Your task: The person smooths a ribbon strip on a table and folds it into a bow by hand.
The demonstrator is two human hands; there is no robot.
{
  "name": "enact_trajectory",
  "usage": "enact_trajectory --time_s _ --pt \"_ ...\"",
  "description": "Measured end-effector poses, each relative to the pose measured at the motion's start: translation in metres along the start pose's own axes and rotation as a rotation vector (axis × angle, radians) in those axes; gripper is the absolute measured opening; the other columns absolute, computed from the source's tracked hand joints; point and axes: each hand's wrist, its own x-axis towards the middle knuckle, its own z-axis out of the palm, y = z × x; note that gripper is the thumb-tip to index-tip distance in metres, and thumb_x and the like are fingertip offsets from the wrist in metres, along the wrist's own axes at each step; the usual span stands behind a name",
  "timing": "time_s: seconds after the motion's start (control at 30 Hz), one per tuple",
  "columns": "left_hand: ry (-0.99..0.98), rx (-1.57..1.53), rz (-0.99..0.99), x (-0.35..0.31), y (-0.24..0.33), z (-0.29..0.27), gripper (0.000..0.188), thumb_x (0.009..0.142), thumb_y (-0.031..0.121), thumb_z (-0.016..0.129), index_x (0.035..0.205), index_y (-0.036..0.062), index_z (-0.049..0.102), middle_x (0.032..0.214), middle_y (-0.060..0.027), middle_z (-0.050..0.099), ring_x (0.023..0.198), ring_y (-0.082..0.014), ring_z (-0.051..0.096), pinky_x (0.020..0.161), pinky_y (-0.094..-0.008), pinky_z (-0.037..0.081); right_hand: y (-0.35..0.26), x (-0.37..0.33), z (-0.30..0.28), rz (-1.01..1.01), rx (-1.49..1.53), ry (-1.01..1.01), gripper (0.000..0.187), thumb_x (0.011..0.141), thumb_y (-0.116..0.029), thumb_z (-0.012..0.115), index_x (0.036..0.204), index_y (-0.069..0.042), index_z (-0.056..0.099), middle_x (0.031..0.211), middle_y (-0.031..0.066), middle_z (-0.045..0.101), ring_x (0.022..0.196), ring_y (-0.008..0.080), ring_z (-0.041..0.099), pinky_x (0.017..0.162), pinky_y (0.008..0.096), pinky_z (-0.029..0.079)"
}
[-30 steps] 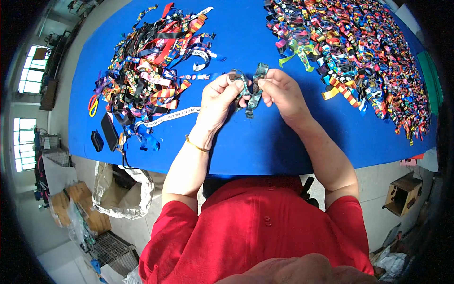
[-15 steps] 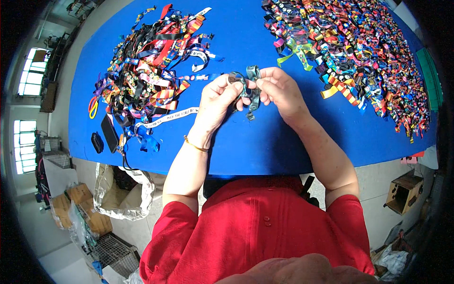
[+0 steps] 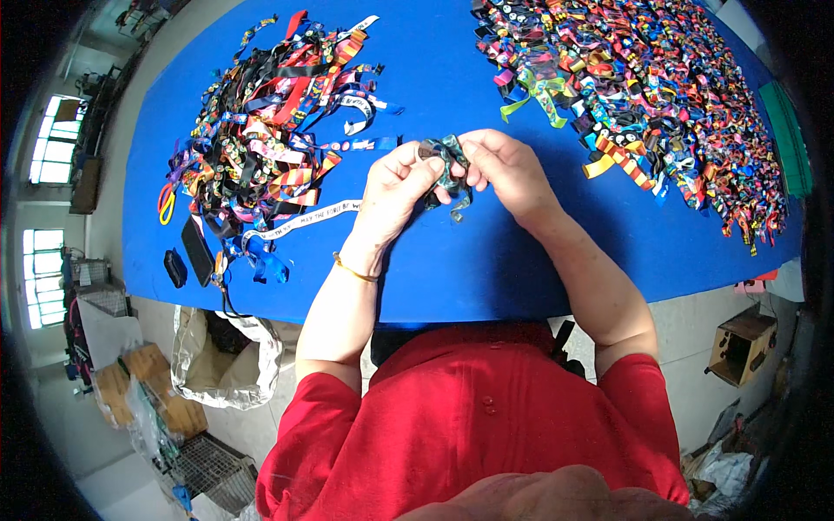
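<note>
Head view: well left of the left hand, a flat black case and, farther from the body, a tangled pile of printed straps. Just beside that hand's wrist, a white strip, right end lost to sight. Next, the left hand itself, thumb and forefinger pinched closed on a dark green-grey strap, other fingers curled below. Between both hands, over the blue tabletop, the same strap, gathered into a curled bunch. Compared with half a second ago, drawn in: no longer a distinct loop at the right fingertips, now crowded toward the left thumb. For the work in hand, probably a more compact bunch. Long axis hard to fix through the curls; upper turns mostly crosswise, hand to hand; lower tail hanging between, pointing toward the body. Then the right hand, thumb and forefinger likewise closed, apparently pinching the strap's right side. Well right of it, a dense spread of many-coloured straps, with a green flat object beyond.
</note>
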Motion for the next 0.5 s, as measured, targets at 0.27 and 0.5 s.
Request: enact_trajectory --time_s 0.27,0.5 --pt "-0.010 -0.027 0.034 0.0003 0.0001 0.0004 0.020 0.097 0.015 0.056 0.106 -0.0019 0.063 0.096 -0.0108 0.068 0.078 -0.0153 0.064 0.067 -0.0286 0.056 -0.0055 -0.0042 0.0000 -0.059 0.058 -0.102 0.023 0.097 -0.023 0.057 0.103 -0.003 0.067 0.084 -0.0016 0.066 0.072 0.0034 0.055 0.064 0.0209 0.045" --pt "0.008 -0.065 0.030 0.0008 -0.0012 0.0034 0.019 0.097 0.015 0.057 0.106 -0.0017 0.063 0.096 -0.0094 0.069 0.075 -0.0131 0.063 0.068 -0.0267 0.053 -0.0021 -0.0006 -0.0037 -0.048 0.061 -0.049 0.019 0.096 -0.019 0.060 0.098 -0.002 0.068 0.084 -0.0014 0.067 0.072 0.0043 0.056 0.065 0.0216 0.046"
